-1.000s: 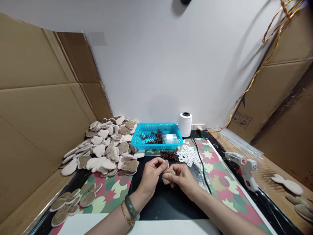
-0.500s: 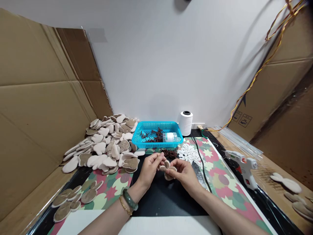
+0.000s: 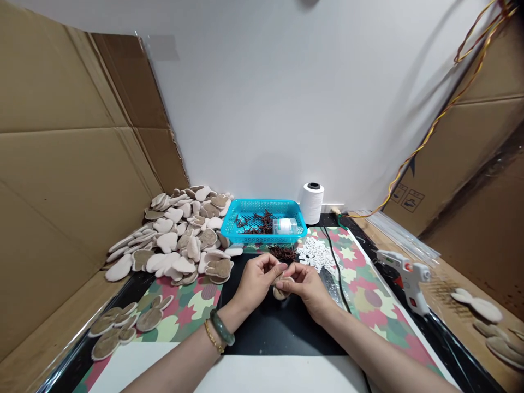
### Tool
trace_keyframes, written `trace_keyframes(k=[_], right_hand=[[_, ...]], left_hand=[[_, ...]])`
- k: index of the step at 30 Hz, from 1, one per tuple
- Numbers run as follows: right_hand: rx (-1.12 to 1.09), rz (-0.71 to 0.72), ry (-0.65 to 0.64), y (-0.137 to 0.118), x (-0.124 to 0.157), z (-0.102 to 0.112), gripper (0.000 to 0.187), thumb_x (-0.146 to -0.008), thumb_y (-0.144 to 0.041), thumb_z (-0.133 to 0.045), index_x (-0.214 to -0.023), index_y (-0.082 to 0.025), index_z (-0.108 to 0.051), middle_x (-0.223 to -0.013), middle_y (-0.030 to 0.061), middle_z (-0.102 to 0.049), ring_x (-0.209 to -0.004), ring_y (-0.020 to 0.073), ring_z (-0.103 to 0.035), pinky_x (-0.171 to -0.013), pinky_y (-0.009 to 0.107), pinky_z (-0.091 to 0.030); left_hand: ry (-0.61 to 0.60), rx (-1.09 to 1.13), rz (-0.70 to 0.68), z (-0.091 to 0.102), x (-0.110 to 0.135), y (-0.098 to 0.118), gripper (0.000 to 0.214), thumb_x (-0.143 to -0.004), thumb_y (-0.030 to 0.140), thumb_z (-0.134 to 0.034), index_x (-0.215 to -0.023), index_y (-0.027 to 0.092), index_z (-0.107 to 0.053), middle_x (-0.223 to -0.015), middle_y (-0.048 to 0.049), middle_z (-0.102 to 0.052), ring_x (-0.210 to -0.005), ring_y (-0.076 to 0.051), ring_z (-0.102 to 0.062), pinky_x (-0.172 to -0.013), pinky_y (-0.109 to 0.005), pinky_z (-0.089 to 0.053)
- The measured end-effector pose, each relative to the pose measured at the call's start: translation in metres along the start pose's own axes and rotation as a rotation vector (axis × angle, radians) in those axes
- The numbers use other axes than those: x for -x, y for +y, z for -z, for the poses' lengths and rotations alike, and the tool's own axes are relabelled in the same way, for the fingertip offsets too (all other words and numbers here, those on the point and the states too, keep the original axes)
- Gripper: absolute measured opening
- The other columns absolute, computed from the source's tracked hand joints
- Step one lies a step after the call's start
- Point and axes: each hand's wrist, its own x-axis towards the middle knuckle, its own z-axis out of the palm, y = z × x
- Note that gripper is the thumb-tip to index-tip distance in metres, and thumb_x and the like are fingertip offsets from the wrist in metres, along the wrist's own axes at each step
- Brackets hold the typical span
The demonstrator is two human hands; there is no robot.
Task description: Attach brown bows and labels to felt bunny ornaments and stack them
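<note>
Bench (image 3: 282,333) carries felt rabbit cutouts (image 3: 167,243), turquoise basket (image 3: 262,238), thread spool (image 3: 311,204), hot glue gun (image 3: 403,275).

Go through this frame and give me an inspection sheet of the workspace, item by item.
Surface: black mat on a patterned floral sheet.
Job's things: small felt piece between the hands; heap of felt rabbit shapes; dark red twig bits.
Clutter: blue plastic basket; white thread spool; white cut-outs; hot glue gun; clear glue sticks.
Grips: left hand and right hand both pinch the felt piece.
Cables: black cable across the sheet; twisted yellow cord at upper right.
Surroundings: cardboard sheets at the sides, white wall behind.
</note>
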Motion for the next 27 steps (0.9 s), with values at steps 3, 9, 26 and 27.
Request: trace_keyframes(k=[3, 9, 26, 27], right_hand=[[0.012, 0.016, 0.019, -0.003, 0.0, -0.001, 0.043, -0.053, -0.037, -0.099, -0.07, -0.018, -0.064, -0.062, -0.0017, -0.068, -0.056, 0.0134, -0.061, -0.058, 0.026, -0.048], [-0.043, 0.117, 0.088, -0.015, 0.0, 0.0, 0.047, -0.054, -0.04, -0.099, -0.081, -0.02, -0.067, -0.072, -0.0023, -0.069, -0.064, 0.0136, -0.062, -0.06, 0.025, -0.05], [-0.054, 0.115, 0.021, -0.016, 0.001, -0.002, 0.042, -0.056, -0.035, -0.098, -0.083, -0.02, -0.069, -0.076, -0.0016, -0.069, -0.068, 0.0141, -0.062, -0.067, 0.026, -0.052], [-0.039, 0.127, 0.031, -0.016, 0.001, -0.002, 0.042, -0.056, -0.035, -0.098, -0.085, -0.02, -0.07, -0.077, -0.0009, -0.069, -0.07, 0.0149, -0.062, -0.068, 0.027, -0.052]], left_hand=[[-0.026, 0.062, 0.021, 0.007, -0.005, 0.004, 0.044, -0.074, 0.057, -0.08, -0.075, 0.016, -0.065, -0.066, 0.0018, -0.058, -0.06, -0.012, -0.049, -0.056, -0.022, -0.037], [-0.024, 0.156, 0.051, 0.023, -0.006, 0.012, 0.048, -0.082, 0.064, -0.071, -0.08, 0.015, -0.069, -0.07, 0.0, -0.061, -0.064, -0.012, -0.053, -0.059, -0.023, -0.039], [-0.014, 0.17, -0.008, 0.013, -0.003, 0.01, 0.032, -0.071, 0.045, -0.087, -0.075, 0.015, -0.075, -0.073, -0.0025, -0.072, -0.068, -0.015, -0.06, -0.068, -0.026, -0.047], [-0.014, 0.157, -0.015, 0.013, -0.003, 0.009, 0.031, -0.07, 0.043, -0.088, -0.075, 0.015, -0.076, -0.075, -0.0029, -0.073, -0.07, -0.016, -0.062, -0.07, -0.027, -0.048]])
